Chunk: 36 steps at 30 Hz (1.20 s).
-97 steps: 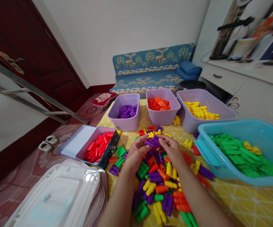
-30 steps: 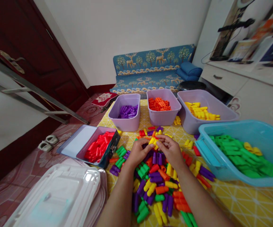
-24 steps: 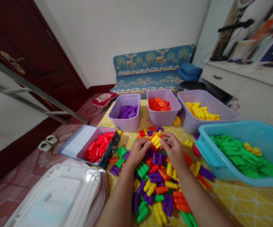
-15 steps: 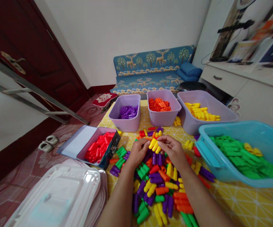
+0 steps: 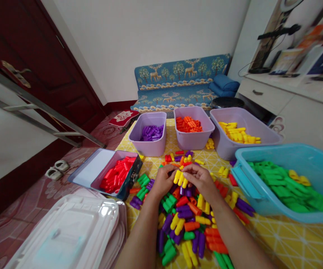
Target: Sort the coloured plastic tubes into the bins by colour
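Shifted slightly toward the near side of the pile [image 5: 185, 214] since the earlier frame, the yellow cluster [image 5: 180, 178] is pinched above it between left hand [image 5: 162, 183] and right hand [image 5: 203, 181]; a slackened grip could drop it among other colours.

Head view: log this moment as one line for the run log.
left hand: holds yellow bullet-shaped pieces | right hand: holds same pieces | beneath: mixed-colour pile | teal tub: green pieces, some yellow
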{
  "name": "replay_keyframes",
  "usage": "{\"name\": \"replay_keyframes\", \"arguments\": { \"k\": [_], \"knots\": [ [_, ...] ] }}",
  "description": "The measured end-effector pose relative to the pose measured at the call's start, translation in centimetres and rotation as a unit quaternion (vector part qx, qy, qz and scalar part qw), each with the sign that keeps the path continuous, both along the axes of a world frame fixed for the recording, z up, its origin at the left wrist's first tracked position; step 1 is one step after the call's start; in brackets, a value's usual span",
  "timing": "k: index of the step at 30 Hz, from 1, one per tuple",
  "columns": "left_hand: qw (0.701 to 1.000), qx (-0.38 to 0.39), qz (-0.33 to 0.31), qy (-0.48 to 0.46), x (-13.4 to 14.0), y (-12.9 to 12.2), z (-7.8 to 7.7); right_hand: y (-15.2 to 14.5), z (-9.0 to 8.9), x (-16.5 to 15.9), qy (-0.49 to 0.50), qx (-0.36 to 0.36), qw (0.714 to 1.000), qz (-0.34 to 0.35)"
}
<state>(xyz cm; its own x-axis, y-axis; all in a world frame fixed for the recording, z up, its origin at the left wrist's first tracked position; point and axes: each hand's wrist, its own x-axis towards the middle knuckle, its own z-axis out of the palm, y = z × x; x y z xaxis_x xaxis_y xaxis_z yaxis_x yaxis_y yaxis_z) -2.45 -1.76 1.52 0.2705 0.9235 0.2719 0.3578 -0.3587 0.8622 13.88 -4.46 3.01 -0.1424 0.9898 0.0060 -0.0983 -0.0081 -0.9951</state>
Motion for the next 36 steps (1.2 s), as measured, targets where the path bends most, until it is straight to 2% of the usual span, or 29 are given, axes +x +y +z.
{"name": "replay_keyframes", "arguments": {
  "k": [25, 32, 34, 36],
  "knots": [
    [1.0, 0.01, 0.0, 0.021, -0.1, 0.2, -0.4, 0.1, -0.7, -0.2, -0.002, -0.006, 1.0, 0.009],
    [1.0, 0.01, -0.001, 0.021, 0.0, 0.2, -0.3, 0.2, 0.8, 0.7, -0.016, -0.008, 0.999, 0.048],
    [1.0, 0.01, 0.001, 0.025, 0.0, 0.2, -0.3, 0.2, 1.7, 1.4, -0.019, 0.003, 1.0, 0.004],
    [0.999, 0.008, 0.008, 0.036, 0.0, 0.1, -0.3, 0.2, 2.8, 2.2, 0.018, 0.052, 0.99, -0.129]
  ]
}}
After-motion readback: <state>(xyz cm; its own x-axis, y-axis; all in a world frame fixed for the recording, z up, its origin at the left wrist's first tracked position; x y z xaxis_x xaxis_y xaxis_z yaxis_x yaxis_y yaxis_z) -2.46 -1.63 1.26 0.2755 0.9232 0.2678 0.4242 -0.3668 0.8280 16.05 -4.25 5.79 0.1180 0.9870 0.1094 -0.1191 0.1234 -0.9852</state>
